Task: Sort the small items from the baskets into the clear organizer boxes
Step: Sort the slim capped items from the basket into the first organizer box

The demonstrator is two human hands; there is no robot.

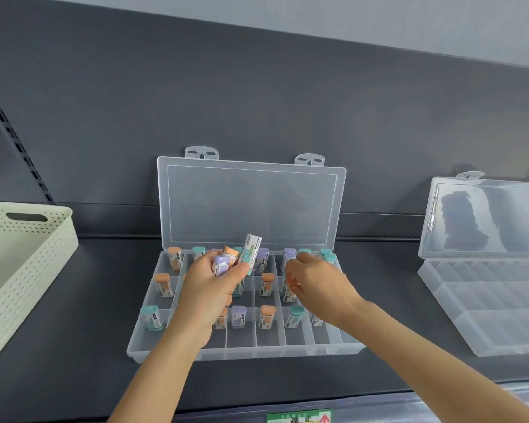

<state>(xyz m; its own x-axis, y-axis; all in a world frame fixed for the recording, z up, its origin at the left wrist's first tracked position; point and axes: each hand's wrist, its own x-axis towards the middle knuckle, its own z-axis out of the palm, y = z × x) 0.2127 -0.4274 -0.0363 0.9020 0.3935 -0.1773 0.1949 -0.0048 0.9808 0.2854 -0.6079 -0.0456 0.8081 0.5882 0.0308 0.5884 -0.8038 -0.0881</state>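
A clear organizer box [177, 351] lies open on the dark shelf, its lid leaning on the back panel. Small erasers in paper sleeves, orange, teal and purple, stand in many of its compartments, such as an orange one [164, 284] and a teal one [152, 318]. My left hand [209, 293] hovers over the box's middle and grips a bunch of several erasers [237, 258], one teal-and-white piece sticking up. My right hand [313, 282] reaches into the right-hand compartments with curled fingers; whether they pinch an eraser there is hidden.
A cream perforated basket [28, 270] stands at the left edge of the shelf. A second clear organizer box [483, 303] sits open at the right, its compartments bare. The shelf's front edge carries a green label [298, 416].
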